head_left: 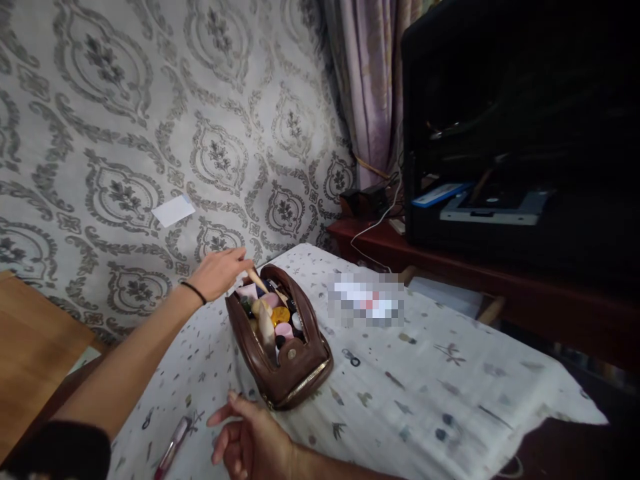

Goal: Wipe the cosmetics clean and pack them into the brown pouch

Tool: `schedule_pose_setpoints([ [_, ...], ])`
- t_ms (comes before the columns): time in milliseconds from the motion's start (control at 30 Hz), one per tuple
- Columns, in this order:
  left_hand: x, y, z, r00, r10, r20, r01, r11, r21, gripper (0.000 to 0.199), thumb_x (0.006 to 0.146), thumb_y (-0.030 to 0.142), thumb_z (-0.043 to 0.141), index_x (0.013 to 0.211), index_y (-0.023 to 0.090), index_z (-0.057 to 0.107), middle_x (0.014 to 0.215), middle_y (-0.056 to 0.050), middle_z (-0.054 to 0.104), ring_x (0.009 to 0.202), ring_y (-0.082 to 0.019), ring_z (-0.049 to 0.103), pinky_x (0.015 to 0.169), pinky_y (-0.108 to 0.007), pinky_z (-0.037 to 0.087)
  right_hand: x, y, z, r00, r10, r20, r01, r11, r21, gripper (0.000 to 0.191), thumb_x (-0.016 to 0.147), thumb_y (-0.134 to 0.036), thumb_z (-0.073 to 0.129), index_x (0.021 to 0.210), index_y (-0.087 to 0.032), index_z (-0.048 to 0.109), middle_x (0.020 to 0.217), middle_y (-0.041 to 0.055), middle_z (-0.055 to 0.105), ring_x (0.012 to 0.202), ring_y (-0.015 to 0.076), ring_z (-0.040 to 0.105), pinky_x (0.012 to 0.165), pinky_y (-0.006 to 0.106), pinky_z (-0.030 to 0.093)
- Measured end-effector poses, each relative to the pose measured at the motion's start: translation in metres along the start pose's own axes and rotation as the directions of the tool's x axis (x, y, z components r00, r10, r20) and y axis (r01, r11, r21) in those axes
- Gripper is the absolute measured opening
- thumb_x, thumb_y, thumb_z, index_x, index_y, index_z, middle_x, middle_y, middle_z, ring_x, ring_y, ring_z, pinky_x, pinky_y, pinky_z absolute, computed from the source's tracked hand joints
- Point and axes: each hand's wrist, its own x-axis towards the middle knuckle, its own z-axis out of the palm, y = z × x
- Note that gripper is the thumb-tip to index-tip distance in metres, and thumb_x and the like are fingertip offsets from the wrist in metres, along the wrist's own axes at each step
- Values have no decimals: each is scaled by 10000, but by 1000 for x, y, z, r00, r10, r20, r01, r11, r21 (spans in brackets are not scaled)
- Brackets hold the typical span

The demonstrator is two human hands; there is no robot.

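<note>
A brown leather bag [305, 300] stands unzipped on the patterned cloth, packed with several small bottles, jars and tubes. At its far left rim, my left hand [223, 270] has its fingers closed on a thin beige stick-like item [258, 280] that slants down into the bag. Below the near end of the bag, my right hand [253, 437] is held palm up, fingers loosely curled and apart, with nothing in it. A slim clear and dark pink item [173, 447] lies on the cloth left of my right hand.
The cloth-covered table [400, 373] borders a patterned wall. A blurred white and red item [367, 300] lies right of the bag. Behind are a dark red ledge [430, 257], a white cable and a large black screen [500, 120]. Brown wood [40, 360] stands at the left.
</note>
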Motion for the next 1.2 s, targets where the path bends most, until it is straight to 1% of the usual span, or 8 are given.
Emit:
schedule_pose_setpoints([
  [133,33,10,13,992,82,91,-86,995,41,366,846,16,459,1072,227,654,1038,-63,606,949,-197,611,682,-268,442,5,0,-3,1000,24,1,-24,1000,-20,528,940,-601,342,862,-158,617,506,2,621,308,95,420,384,232,217],
  [267,47,21,24,979,173,103,-176,984,18,317,879,48,449,1018,222,675,1006,-64,640,913,-197,632,652,-280,432,7,1,-4,999,43,-15,-44,999,-33,567,928,-628,346,877,-143,635,510,9,624,332,97,453,408,232,244],
  [533,57,29,43,967,229,113,-230,973,-4,291,886,71,462,976,199,706,986,-93,665,896,-216,657,647,-295,440,10,5,-9,1000,20,15,-19,1000,-21,668,840,-748,417,916,-129,655,521,0,624,360,94,471,435,228,249],
  [767,57,32,46,970,222,97,-221,975,-25,298,867,50,457,977,190,697,996,-96,659,891,-220,655,673,-309,462,12,6,-9,1000,2,31,-2,1000,-17,613,815,-734,479,857,-144,638,514,-2,628,339,89,452,410,225,234],
  [933,51,27,41,980,179,90,-176,984,-41,349,837,25,459,1047,210,668,1019,-75,653,883,-194,651,693,-287,462,6,0,-3,1000,27,6,-27,1000,-9,602,829,-736,459,799,-156,617,486,-9,616,309,84,436,375,224,205],
  [1033,43,16,36,994,89,69,-82,992,-93,448,787,0,458,1120,231,650,1039,-61,646,890,-200,647,695,-287,460,2,-4,0,999,35,-23,-35,999,-7,544,872,-671,449,785,-159,612,479,-8,610,307,85,428,372,226,206],
  [1100,34,5,35,1000,0,16,3,985,-173,476,769,2,455,1133,237,654,1044,-58,641,907,-206,642,722,-292,463,0,-5,2,999,38,-31,-38,999,2,503,894,-622,450,795,-158,616,483,-8,610,312,85,422,374,230,211],
  [1200,12,-9,38,983,-138,-122,87,930,-358,357,837,106,466,1115,200,670,1009,-69,639,909,-213,632,775,-303,467,-6,-6,5,999,10,-43,-9,999,40,448,911,-556,465,823,-147,626,502,-11,609,328,74,408,386,227,206],
])
